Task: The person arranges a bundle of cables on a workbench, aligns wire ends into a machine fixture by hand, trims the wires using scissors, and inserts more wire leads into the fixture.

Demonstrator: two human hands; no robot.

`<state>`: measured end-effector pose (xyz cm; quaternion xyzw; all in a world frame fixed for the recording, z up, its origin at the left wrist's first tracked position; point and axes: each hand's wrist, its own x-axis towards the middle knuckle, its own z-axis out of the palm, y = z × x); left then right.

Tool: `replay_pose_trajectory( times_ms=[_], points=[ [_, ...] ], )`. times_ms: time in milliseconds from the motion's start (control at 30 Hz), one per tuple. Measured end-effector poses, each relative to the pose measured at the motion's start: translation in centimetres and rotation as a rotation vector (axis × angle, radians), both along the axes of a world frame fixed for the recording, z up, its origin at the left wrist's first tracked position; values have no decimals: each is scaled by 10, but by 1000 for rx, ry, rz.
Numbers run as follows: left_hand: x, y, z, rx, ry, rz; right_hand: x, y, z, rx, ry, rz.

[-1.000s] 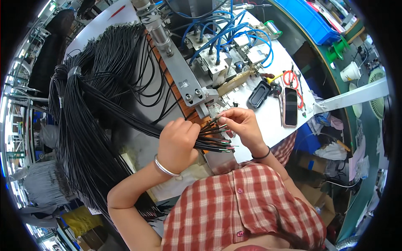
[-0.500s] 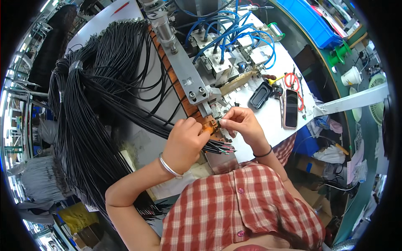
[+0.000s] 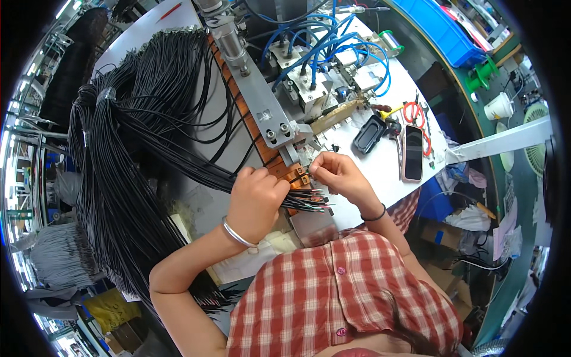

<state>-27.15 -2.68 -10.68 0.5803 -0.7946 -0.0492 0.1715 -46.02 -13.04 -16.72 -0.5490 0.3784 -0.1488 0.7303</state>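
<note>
Head view: left hand (image 3: 254, 195) clasping black cables (image 3: 302, 201), palm hidden; right hand (image 3: 339, 174) pinched together, contents indistinct

Gap between right hand (image 3: 343, 176), phone (image 3: 412, 153); machine (image 3: 257, 101) ahead.

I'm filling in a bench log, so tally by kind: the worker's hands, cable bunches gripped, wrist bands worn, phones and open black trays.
Hands: 2 (left hand, right hand)
Gripped cable bunch: 1
Wrist bands: 2 (silver bangle, dark wristband)
Phone: 1
Open black tray: 1
Total: 7
</note>
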Motion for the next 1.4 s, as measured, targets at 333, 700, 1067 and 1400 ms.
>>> replay_pose_trajectory(
  times_ms=[333,700,1067,1400],
  points=[
    [0,-2,11,19,141,48,0,13,14,-78,-322,-105],
    [2,-2,8,20,154,69,2,16,4,-134,-435,-163],
    [0,-2,14,27,120,38,-1,13,12,49,-336,-186],
    [0,-3,9,33,114,35,-3,4,12,-11,-268,-105]
  ],
)
